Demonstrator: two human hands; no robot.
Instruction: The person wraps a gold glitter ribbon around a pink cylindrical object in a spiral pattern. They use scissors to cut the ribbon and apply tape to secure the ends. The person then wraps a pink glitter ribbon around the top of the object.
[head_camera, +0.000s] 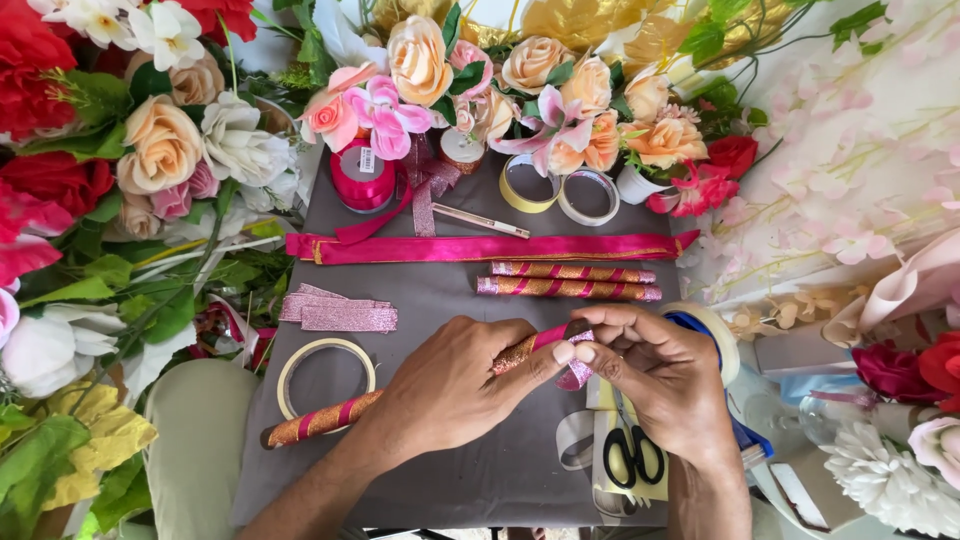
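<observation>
Head view: a grey work cloth (450, 300) ringed by artificial flowers (170, 150), seen from above.
Left hand (450, 385): closed around a long stick wrapped in pink and gold bands (325, 418); thumb and forefinger pinch it near its upper end.
Stick position: it runs slantwise from the lower left of the cloth up to the middle, passing under the left palm, its lower end resting on the cloth.
Right hand (655, 370): fingertips narrowed onto the stick's upper tip, pinching a small piece of glittery pink ribbon (576, 374) against it.
Hands together: thumbs meet at the stick's tip, touching.
Tape ring (325, 375): a cream roll lying flat just above the stick's lower part.
Finished sticks (570, 280): two more wrapped ones lie side by side above the hands.
Pink ribbon strip (480, 247): stretched across the cloth, just beyond the two sticks.
Ribbon pieces (340, 312): cut glittery lengths stacked left of centre.
Pink ribbon spool (362, 178): upright at the far edge, near two more tape rolls (560, 190).
Scissors (632, 450): black-handled, lying below the right hand, partly covered by the wrist.
</observation>
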